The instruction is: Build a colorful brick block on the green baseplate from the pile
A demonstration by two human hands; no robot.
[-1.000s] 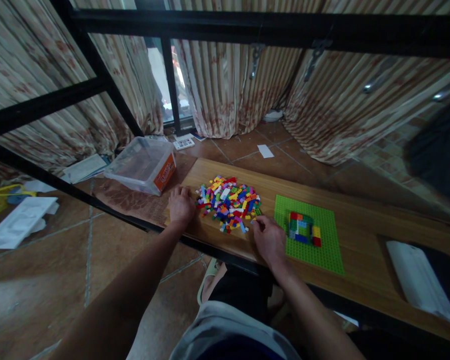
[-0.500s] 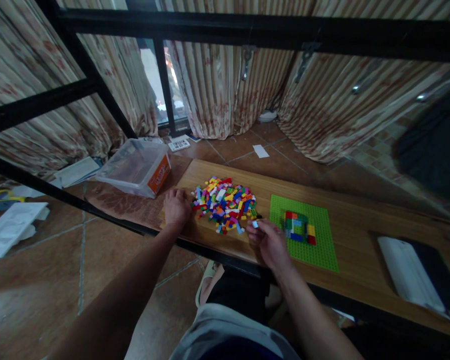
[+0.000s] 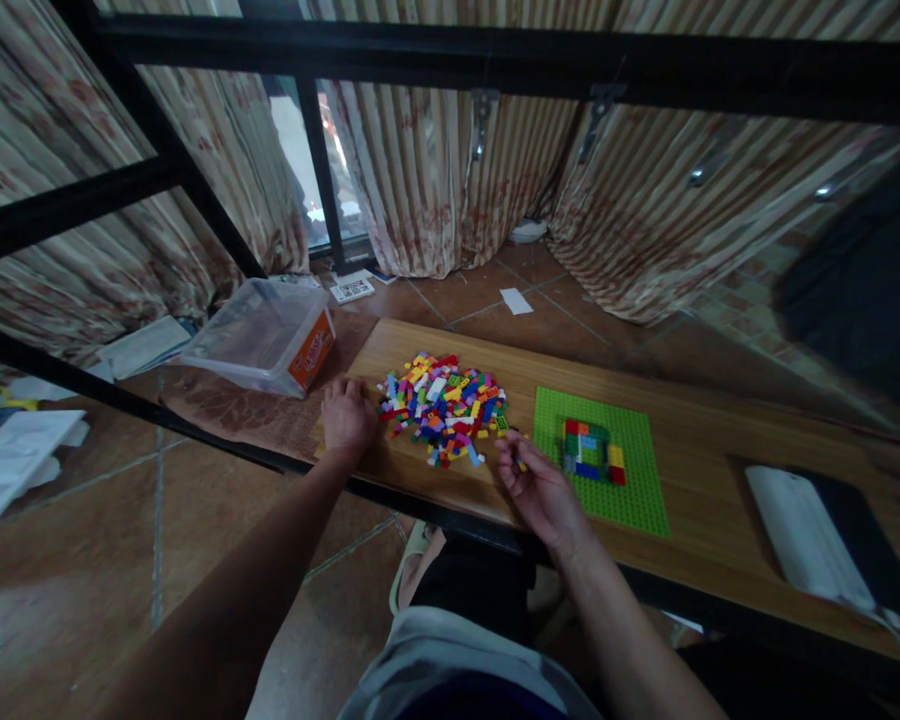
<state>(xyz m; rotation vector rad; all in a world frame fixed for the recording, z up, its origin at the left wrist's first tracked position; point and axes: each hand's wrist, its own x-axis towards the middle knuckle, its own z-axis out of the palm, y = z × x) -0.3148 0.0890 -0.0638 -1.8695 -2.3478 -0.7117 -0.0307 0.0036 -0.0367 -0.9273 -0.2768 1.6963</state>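
And here's the clear plastic bin with an orange label [image 3: 259,335], well left of our landmark, the green square studded baseplate [image 3: 637,430]; its walls show through, but its contents are too dim to tell. The baseplate carries a small multicoloured brick build [image 3: 589,450], blue, red, orange, green and yellow, on its near-left part, with green studs around it.

Just left of the baseplate, the heap of small mixed-colour plastic bricks [image 3: 442,400] spreads loosely across the long wooden tabletop [image 3: 690,450]. The left hand [image 3: 349,415] is down at the heap's far side from the baseplate, fingers bent, palm down; whether anything sits under it, I can't tell. Over to the right hand [image 3: 536,485], between heap and baseplate: fingers curled, thumb close in, a tiny yellow bit by the fingertips, and whether that's gripped is unclear.

Right of the baseplate lie a white, long, flat object [image 3: 806,530] and a dark flat panel [image 3: 862,540], bare wood between. Bare wood also runs along the baseplate's far edge; the near table edge passes just below both hands.
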